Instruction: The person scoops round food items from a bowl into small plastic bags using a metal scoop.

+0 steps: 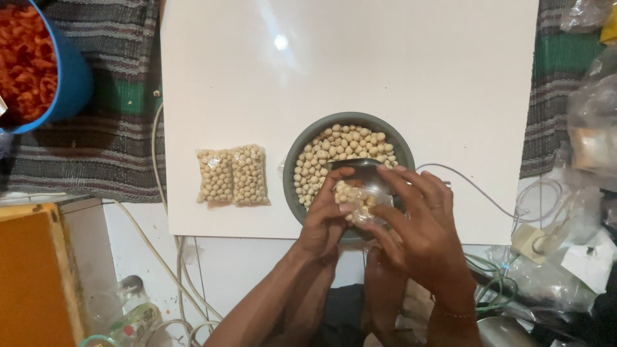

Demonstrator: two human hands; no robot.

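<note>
A grey bowl (297, 146) of pale round snack balls sits on a white board (360, 71). Over its near rim, my left hand (324, 218) and my right hand (421, 228) together hold a small clear plastic bag (361, 204) partly filled with the balls. A small metal cup (366, 168) rests in the bowl just behind my fingers, touching my right hand. Two filled clear bags (232, 175) of the same balls lie side by side on the board, left of the bowl.
A blue tub (72, 80) of orange snacks stands at the far left on a striped cloth (96, 148). White cables (167, 270) run below the board. Plastic bags and a plug (536, 241) crowd the right side. An orange box (32, 276) sits bottom left.
</note>
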